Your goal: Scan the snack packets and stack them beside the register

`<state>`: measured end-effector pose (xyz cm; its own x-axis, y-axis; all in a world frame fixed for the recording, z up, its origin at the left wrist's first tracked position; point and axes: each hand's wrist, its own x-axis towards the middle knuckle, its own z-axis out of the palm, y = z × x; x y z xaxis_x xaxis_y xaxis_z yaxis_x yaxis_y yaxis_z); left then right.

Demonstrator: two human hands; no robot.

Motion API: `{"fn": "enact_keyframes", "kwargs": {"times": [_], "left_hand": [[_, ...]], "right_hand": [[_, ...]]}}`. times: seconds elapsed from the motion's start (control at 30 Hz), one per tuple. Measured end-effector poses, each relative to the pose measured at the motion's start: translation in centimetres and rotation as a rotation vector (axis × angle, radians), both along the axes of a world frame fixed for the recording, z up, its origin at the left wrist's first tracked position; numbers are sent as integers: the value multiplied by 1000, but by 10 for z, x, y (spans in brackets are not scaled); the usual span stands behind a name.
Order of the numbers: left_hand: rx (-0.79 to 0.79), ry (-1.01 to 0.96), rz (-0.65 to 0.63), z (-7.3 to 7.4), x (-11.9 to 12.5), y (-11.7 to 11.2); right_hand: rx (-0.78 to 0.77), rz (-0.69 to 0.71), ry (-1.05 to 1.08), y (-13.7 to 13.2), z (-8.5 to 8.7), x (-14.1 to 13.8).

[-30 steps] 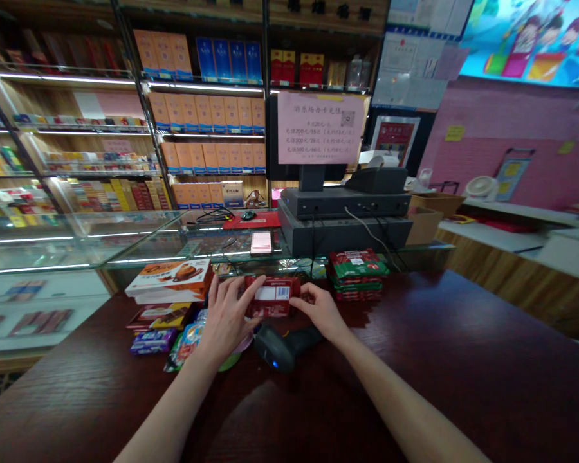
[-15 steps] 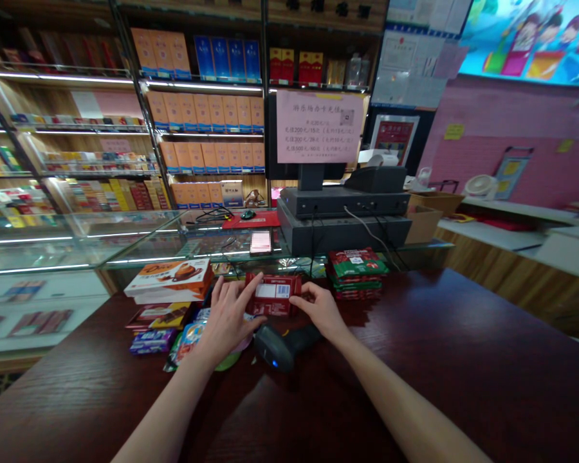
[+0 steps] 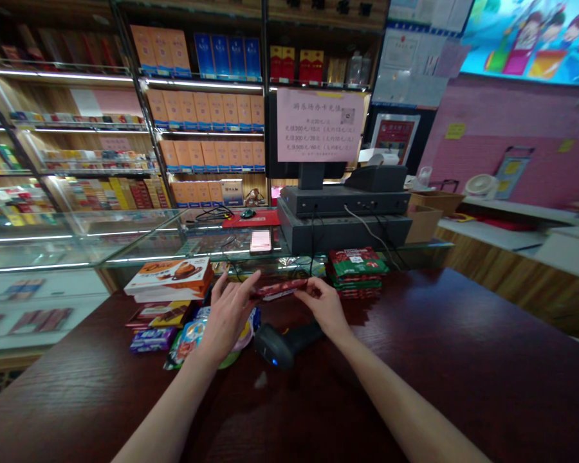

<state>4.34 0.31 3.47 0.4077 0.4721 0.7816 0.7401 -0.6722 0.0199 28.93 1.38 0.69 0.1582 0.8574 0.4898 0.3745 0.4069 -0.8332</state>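
A dark red snack packet (image 3: pixel 280 289) is held between my two hands above the dark wooden counter, tilted so that mostly its edge shows. My right hand (image 3: pixel 324 307) pinches its right end. My left hand (image 3: pixel 229 315) grips its left end, with the thumb hidden behind the other fingers. Just below the packet lies a black barcode scanner (image 3: pixel 276 346) with a blue light. Colourful snack bags (image 3: pixel 190 337) lie partly behind my left hand. Right of the packet, green and red packets (image 3: pixel 357 273) are stacked.
On the left of the wooden counter (image 3: pixel 415 373) are an orange and white box (image 3: pixel 168 280), chocolate bars (image 3: pixel 161 315) and a purple packet (image 3: pixel 153 339). A cash register (image 3: pixel 345 222) with a signed monitor and a glass case (image 3: pixel 197 244) stand behind.
The red packet has turned from showing its barcode side to being nearly edge-on. Both hands keep hold of it and have shifted only slightly.
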Motion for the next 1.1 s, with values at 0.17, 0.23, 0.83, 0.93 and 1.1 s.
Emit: {"fn": "enact_keyframes", "kwargs": {"times": [0.17,0.23,0.83,0.93,1.1], "left_hand": [[16,-85,20,-5,-3,2],[49,-98,34,-4,-4,2],[101,-75,95,5,-15,-1],[92,-80,143,4,-17,1],[69,-88,190,2,-19,4]], "right_hand": [[-25,81,68,-2,-2,-3],[-18,112,86,-3,-2,-4],[-47,291,-173,-19,14,8],[-49,374,-205,-24,18,11],[-96,464,-220,-29,19,16]]}}
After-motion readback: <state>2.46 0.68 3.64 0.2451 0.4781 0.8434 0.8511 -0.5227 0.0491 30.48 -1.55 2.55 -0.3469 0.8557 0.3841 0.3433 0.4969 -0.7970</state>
